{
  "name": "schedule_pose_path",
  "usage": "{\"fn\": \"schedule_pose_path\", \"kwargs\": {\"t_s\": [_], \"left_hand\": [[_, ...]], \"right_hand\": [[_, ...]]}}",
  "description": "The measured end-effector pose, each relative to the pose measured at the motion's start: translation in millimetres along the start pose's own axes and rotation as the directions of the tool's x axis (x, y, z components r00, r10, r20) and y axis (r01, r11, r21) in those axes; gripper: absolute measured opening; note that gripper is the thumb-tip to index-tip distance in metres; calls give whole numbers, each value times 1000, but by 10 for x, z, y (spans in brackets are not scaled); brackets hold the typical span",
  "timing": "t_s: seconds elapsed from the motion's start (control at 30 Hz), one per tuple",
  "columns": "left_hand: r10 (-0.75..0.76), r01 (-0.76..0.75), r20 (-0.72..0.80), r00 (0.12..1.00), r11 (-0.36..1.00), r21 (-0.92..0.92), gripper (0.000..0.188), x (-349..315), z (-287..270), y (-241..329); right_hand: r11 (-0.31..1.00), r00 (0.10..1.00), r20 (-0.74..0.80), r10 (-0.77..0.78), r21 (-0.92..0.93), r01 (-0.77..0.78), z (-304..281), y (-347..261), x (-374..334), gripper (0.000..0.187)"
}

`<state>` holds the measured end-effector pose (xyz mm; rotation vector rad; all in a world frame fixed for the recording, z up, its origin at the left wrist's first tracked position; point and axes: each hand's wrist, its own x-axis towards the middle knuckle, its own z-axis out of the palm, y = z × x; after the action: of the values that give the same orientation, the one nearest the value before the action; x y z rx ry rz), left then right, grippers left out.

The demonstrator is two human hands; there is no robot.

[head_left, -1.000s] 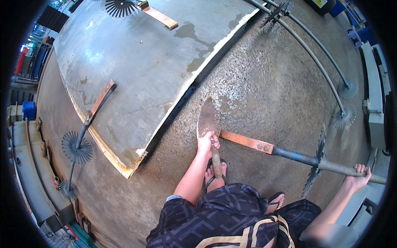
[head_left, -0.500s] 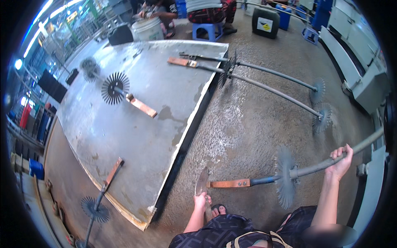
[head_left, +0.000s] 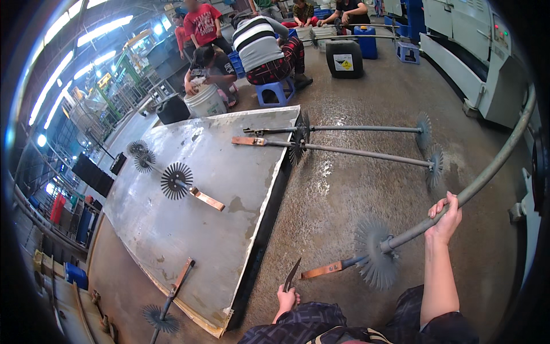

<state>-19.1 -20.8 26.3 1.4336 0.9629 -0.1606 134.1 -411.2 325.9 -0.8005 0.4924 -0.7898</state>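
Left hand (head_left: 287, 299): grips a bladed tool (head_left: 291, 275).
Right hand (head_left: 444, 221): clasps a grey rod (head_left: 499, 159) (copper strip (head_left: 322, 270) at its left end).

Around the low grey metal-topped platform (head_left: 229, 232) we have a brown floor (head_left: 344, 198) with a wet shine. Beyond the platform's far edge we see a white bucket (head_left: 206, 104), a blue plastic stool (head_left: 270, 90) and a black canister (head_left: 345, 49). To the platform's right stands a pale machine cabinet (head_left: 458, 26); beyond the platform's left side, bright ceiling tubes (head_left: 105, 31) hang over a cluttered hall.
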Motion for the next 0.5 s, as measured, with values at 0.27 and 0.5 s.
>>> {"fn": "schedule_pose_path", "kwargs": {"t_s": [0.27, 0.5], "left_hand": [[264, -138, -181, 948, 848, 512, 49, 153, -80, 43], [155, 31, -218, 964, 745, 667, 61, -146, -109, 188]], "right_hand": [[996, 995, -91, 28, 86, -21, -128, -133, 253, 22], [982, 984, -156, 82, 182, -53, -259, -369, 441, 25]]}}
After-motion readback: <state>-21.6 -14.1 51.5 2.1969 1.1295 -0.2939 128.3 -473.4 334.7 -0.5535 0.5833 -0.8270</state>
